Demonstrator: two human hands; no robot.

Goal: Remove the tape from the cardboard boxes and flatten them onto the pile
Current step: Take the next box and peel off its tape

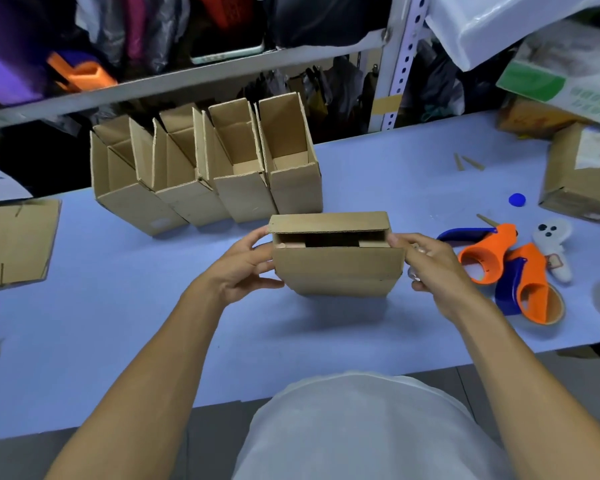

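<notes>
Far left edge of surface (118,306): flattened cardboard sheet (14,242), looks like the pile, partly off frame. Behind centre-left, near back edge: row of four open boxes (205,174), standing, flaps up, leaning on each other, touching side to side; no tape visible on them from here. Centre, just in front of the row: the box in hand (336,268), top flap half lifted, dark gap under it, inner flaps showing; whether its base rests on surface or is held just above, can't tell. Left hand (243,268) grips box's left end, thumb up by flap edge, fingers curled on side w/ tips underneath. Right hand (430,268) grips right end, fingers curled at the top corner; something clear and shiny by the fingers, poss. a tape scrap, too small to say. Right of that, near: two orange-blue tape dispensers (506,271) lying against each other, small white toy (551,244) beside them, blue cap (517,199) further back. Far right edge: closed labelled carton (579,174). Risks, as I judge: tape left on bottom seam → box won't collapse, forcing it tears the board. Box sits close to the leaning row, so a push fwd could knock them down. Right elbow swing could catch dispensers. Carrying to the pile crosses a long bare stretch; sheet may slide off the edge.
</notes>
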